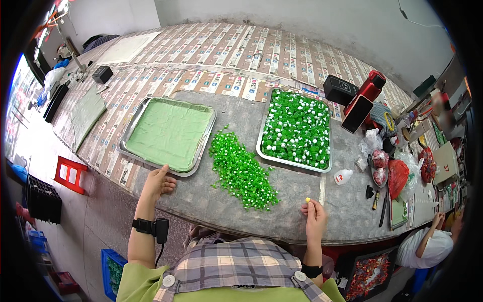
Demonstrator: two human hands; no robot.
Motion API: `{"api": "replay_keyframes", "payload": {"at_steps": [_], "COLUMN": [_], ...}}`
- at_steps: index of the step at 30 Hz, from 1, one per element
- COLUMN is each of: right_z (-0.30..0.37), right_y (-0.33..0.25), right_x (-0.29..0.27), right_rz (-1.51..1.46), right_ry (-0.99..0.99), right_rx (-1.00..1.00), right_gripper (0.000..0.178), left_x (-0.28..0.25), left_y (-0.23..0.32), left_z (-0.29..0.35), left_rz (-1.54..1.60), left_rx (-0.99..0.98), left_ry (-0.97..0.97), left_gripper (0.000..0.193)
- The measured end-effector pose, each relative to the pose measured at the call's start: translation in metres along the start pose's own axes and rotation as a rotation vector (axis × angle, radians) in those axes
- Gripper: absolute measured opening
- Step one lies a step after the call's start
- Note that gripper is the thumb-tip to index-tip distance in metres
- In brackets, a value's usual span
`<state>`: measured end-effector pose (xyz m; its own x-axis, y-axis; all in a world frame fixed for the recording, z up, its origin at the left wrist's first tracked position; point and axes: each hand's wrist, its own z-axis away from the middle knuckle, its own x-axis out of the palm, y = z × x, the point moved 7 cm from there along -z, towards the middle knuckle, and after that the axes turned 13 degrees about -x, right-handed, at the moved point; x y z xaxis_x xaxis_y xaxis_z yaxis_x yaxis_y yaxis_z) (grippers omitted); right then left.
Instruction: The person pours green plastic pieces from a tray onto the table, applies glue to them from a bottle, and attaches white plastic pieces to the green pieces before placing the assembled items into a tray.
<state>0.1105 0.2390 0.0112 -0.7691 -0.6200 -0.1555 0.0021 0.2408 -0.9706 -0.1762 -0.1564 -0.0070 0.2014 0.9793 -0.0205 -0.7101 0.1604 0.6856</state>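
Observation:
My left hand [159, 183] is at the near edge of a metal tray [197, 160] on the left, one finger at its rim. Its fingers are apart and nothing shows in them. The tray is lined with a smooth pale green sheet [168, 132]. My right hand [315, 217] is above the table's near edge, a small yellow piece [308, 200] pinched at its fingertips; its exact kind is too small to tell. Between the hands lies a loose pile of small green and white pieces [242, 173]. Beyond my right hand, another metal tray [296, 162] is packed with larger green and white pieces [297, 128].
A white bottle [343, 176] lies right of the full tray. Farther right are a phone [357, 114] on a red stand, a black box [339, 89], and a red plastic bag [398, 177]. A co-worker [427, 246] is at lower right. A red stool [71, 174] stands left.

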Motion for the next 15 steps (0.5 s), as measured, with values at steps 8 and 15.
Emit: {"api": "replay_keyframes", "payload": {"at_steps": [8, 15], "right_z": [0.027, 0.033], "right_y": [-0.003, -0.016], "right_x": [0.006, 0.011], "right_rz": [0.206, 0.511], "right_ry": [-0.014, 0.015], "right_rx": [-0.145, -0.469], "right_gripper": [0.015, 0.008], "left_x": [-0.025, -0.041], "left_y": [0.011, 0.012], "left_z": [-0.029, -0.039], "left_rz": [0.258, 0.423], "left_rx": [0.105, 0.164], "left_ry": [0.036, 0.01], "left_gripper": [0.023, 0.024]}}
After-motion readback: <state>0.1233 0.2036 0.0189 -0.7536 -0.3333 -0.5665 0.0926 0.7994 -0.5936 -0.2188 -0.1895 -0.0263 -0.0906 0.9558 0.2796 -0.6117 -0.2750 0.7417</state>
